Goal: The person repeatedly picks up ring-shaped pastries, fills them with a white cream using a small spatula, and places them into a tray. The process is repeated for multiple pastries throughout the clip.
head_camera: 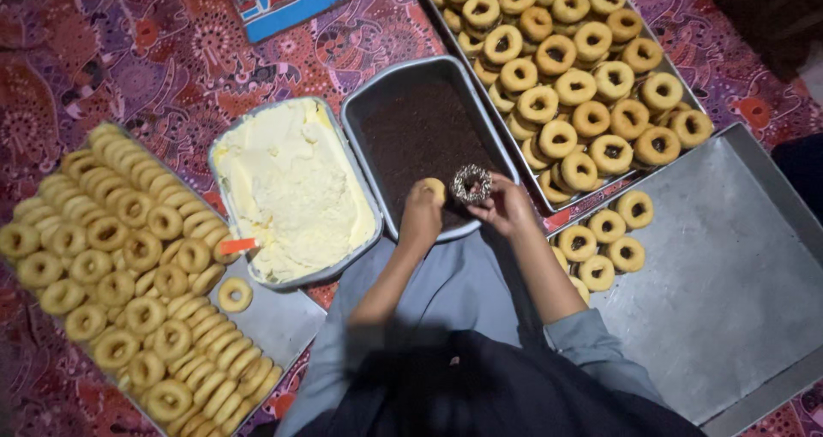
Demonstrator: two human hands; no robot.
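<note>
- Holding a sprinkle-coated doughnut (pixel 471 183) upright in the right hand (pixel 508 207), grip narrow, fingertips pinching its rim from the right side.
- Hovering with that doughnut just above the near end of the sprinkle pan (pixel 390 81), a grey rounded pan filled with dark chocolate sprinkles (pixel 422 137).
- Clutching a plain doughnut (pixel 436 187) in the left hand (pixel 421 216), grip closed around it, only its pale top edge peeking out past the knuckles.
- Sitting just beside each other, the two doughnuts nearly touching, both hands over the pan's near rim.
- Lying left of the sprinkle pan, touching it along one side: a grey cream pan (pixel 216 158) full of pale yellow cream (pixel 291 184), with an orange-handled tool (pixel 238 246) stuck in at its near left corner.
- Resting far left: a flat tray (pixel 287 321) packed with rows of plain doughnuts (pixel 111 257), one loose ring (pixel 234 294) lying alone near the cream pan.
- Standing at top right: another tray (pixel 525 167) heaped with plain doughnuts (pixel 570 68).
- Spreading at right: a large steel tray (pixel 720 265), mostly bare, with a small cluster of doughnuts (pixel 604 235) at its upper left corner, near the right forearm.
- Covering the floor beneath everything: a red patterned cloth (pixel 129 51).
</note>
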